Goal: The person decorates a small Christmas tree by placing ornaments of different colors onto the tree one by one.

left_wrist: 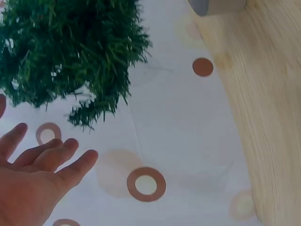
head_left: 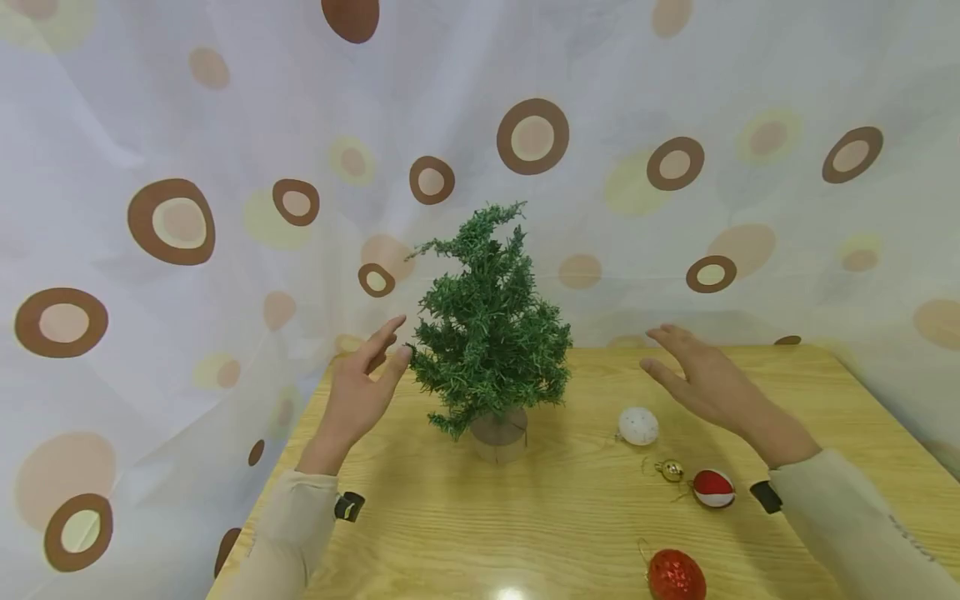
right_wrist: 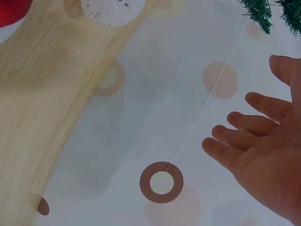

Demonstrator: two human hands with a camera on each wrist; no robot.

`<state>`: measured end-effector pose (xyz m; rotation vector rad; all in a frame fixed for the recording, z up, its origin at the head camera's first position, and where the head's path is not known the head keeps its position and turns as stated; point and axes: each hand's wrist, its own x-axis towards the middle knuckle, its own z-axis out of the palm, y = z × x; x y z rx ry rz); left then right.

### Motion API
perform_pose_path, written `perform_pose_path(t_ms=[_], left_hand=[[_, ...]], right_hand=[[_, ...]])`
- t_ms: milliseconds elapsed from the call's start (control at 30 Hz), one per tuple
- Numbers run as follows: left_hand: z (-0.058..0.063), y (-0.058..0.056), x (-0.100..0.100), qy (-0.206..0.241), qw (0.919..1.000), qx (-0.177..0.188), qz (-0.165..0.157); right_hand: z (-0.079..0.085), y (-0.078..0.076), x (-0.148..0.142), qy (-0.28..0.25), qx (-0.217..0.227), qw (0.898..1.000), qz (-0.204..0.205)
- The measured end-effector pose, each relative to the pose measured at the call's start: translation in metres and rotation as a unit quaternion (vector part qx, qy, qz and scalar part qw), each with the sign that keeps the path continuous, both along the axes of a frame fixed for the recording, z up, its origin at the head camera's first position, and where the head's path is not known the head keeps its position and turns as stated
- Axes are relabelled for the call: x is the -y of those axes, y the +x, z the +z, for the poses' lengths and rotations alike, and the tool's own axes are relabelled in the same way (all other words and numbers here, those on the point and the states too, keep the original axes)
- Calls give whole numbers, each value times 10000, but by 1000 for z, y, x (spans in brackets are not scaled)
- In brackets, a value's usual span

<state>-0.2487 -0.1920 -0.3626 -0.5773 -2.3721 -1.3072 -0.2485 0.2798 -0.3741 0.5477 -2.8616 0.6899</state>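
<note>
A small artificial Christmas tree (head_left: pixel 491 333) stands upright on a round base (head_left: pixel 498 435), its tip bent to the right. My left hand (head_left: pixel 360 392) is raised at the tree's left side, thumb tip right at the branches in the head view. In the left wrist view, the fingers of that left hand (left_wrist: pixel 42 174) are spread below the green branches (left_wrist: pixel 75 52). Off to the right, my right hand (head_left: pixel 701 379) hovers above the table with fingers extended, holding nothing. The right wrist view shows its palm and relaxed fingers (right_wrist: pixel 244 127), apart from the tree.
On the wooden table (head_left: pixel 420 533), right of the tree, lie a white speckled ball ornament (head_left: pixel 638 426), a small gold ornament (head_left: pixel 671 471), a red-and-white ornament (head_left: pixel 713 488) and a glittery red ball (head_left: pixel 677 575). A patterned curtain (head_left: pixel 465 75) hangs behind and at both sides.
</note>
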Motion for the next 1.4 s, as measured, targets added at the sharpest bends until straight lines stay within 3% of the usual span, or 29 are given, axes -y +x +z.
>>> perform_pose_path(t_ms=[233,467,967,1400], left_hand=[[-6,5,-20,541,9951,-808,199],[-12,12,-32,459,9904,-1297,151],[-16,18,-37,633,9911,-1157,-172],[-19,20,-38,816,9903,-1090,-277]], right_hand=[[-9,0,7,-129,-58,9997,181],[-14,1,13,-183,-24,9996,230],[-39,-2,21,-8,208,9985,510],[-64,-5,21,463,1026,9920,576]])
